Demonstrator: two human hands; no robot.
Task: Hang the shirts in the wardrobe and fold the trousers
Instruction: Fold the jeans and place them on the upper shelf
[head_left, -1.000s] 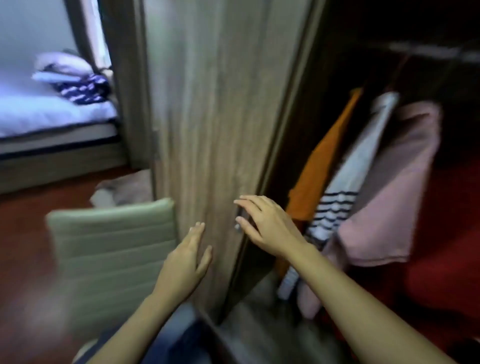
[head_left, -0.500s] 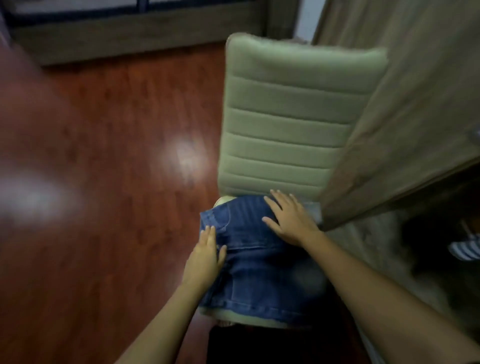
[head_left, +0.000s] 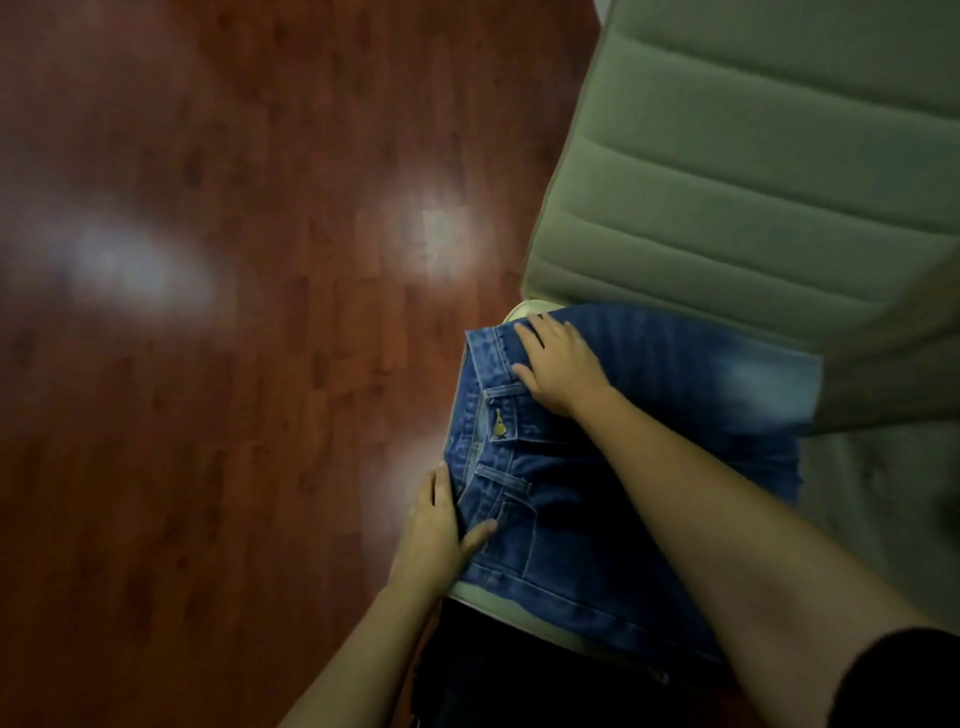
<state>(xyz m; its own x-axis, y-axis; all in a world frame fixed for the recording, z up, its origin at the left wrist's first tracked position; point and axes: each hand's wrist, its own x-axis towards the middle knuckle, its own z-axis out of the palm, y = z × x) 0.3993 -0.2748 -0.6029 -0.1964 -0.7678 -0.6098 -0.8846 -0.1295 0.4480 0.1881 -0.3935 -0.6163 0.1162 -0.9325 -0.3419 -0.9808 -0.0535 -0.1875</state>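
The blue jeans lie on the green chair, with the waistband on the left running away from the person, the right hand flat on its far end and the left hand flat against its near end.

A soft green chair fills the right side of the picture. Folded blue jeans lie on its seat, low in the middle. The chair stands on a shiny red-brown wood floor, which fills the left side.
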